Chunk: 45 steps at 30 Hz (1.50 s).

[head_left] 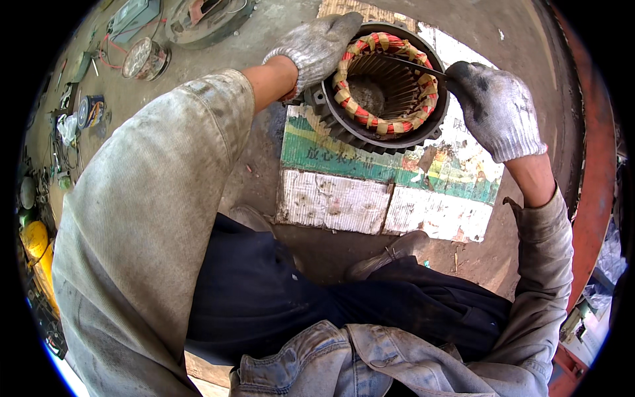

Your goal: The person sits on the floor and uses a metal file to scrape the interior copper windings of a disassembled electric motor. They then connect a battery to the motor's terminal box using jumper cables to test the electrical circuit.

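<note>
In front of me stands a dark, finned electric motor housing [320, 106], its open end facing up. Inside its rim runs a ring of windings [348, 106], bound in red and pale yellow, with slots and a hollow bore below. My left hand [317, 49], in a dirty grey-white knit glove, grips the housing's far left rim, its fingertips partly hidden. A thin dark rod [413, 65] reaches over the windings into the opening. Its near end is closed in my right hand [493, 106], gloved the same way, at the right of the rim.
Flattened cardboard [337, 198] lies under the housing. My shoe [390, 255] is close to its near edge. At the left are a metal bucket [145, 59], a dark can [90, 111] and scattered tools. A round metal part [205, 26] lies beyond; a rusty red beam [592, 152] runs along the right.
</note>
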Each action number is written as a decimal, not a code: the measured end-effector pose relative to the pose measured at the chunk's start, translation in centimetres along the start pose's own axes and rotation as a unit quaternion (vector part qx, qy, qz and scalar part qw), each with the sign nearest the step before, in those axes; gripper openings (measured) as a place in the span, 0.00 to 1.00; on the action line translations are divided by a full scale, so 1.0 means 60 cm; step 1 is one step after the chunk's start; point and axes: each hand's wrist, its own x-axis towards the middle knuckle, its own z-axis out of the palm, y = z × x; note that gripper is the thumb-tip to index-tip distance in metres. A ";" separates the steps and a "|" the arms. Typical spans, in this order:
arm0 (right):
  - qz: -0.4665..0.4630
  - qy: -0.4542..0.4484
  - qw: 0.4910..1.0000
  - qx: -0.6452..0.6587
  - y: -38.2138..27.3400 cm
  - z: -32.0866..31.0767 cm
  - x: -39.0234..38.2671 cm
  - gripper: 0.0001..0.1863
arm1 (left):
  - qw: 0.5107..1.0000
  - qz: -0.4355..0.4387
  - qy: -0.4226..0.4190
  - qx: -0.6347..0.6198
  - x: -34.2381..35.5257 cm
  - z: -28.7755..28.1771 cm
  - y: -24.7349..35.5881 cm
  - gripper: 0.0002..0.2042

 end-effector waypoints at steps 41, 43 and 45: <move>-0.036 0.025 0.998 -0.042 0.004 0.006 0.008 0.10 | 0.999 -0.020 0.029 0.033 -0.004 -0.028 0.016 0.34; -0.037 0.020 0.998 -0.037 0.007 0.003 0.008 0.10 | 0.999 -0.021 0.013 0.026 -0.015 -0.037 0.030 0.34; -0.031 0.009 0.999 -0.035 0.007 -0.001 0.009 0.10 | 1.000 0.006 -0.002 0.026 -0.027 -0.049 0.044 0.34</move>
